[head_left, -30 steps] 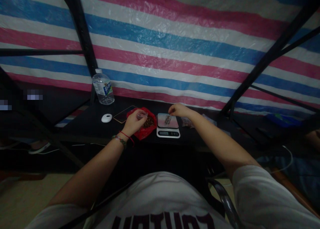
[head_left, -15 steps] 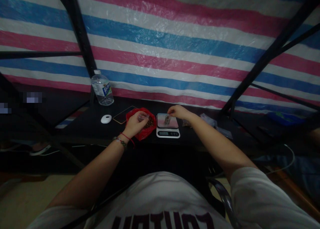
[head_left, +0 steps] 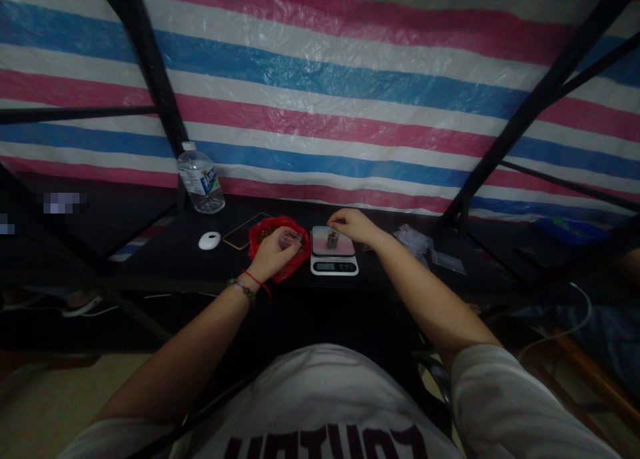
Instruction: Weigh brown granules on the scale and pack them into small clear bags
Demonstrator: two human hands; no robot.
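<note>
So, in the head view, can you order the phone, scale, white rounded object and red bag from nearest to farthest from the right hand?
From the right hand:
1. Scale: closest, just beside it.
2. Red bag: left of the scale.
3. Phone: left of the bag.
4. White rounded object: left of the phone.

From the wearer's head, one wide-angle view faces forward and down, with the white T-shirt [head_left: 325, 389] closest at the bottom, the black tabletop [head_left: 163, 255] farther off mid-frame, and the striped tarpaulin [head_left: 320, 99] behind, filling the top.
</note>
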